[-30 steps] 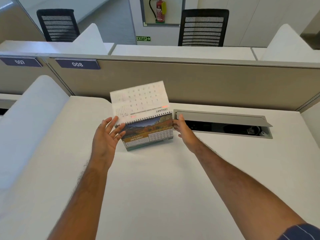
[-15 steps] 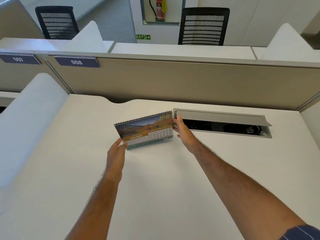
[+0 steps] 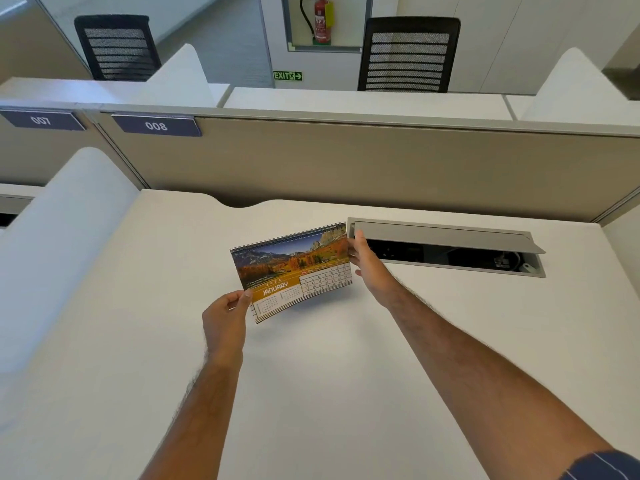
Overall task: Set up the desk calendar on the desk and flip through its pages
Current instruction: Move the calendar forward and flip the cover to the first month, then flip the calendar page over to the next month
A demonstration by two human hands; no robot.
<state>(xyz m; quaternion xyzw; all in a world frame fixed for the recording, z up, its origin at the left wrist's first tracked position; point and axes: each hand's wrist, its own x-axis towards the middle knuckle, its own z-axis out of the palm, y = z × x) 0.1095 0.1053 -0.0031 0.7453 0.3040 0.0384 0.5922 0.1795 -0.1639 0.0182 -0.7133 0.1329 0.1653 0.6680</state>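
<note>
A spiral-bound desk calendar (image 3: pixel 294 268) stands on the white desk (image 3: pixel 311 393), its front page showing an autumn mountain photo and the word JANUARY. My left hand (image 3: pixel 225 320) pinches the lower left corner of that page, which is lifted and curled toward me. My right hand (image 3: pixel 363 261) grips the calendar's right edge, thumb on the front and fingers behind. The stand's base is hidden behind the raised page.
An open grey cable tray (image 3: pixel 446 247) is set into the desk right of the calendar. A beige partition (image 3: pixel 381 168) with the label 008 (image 3: pixel 156 125) backs the desk. A white side divider (image 3: pixel 62 244) stands at left. Two black chairs sit beyond.
A white page stood flipped up a second ago and has gone over. My left hand moved from an open palm at the left edge to pinching the January page's lower corner and lifting it.
</note>
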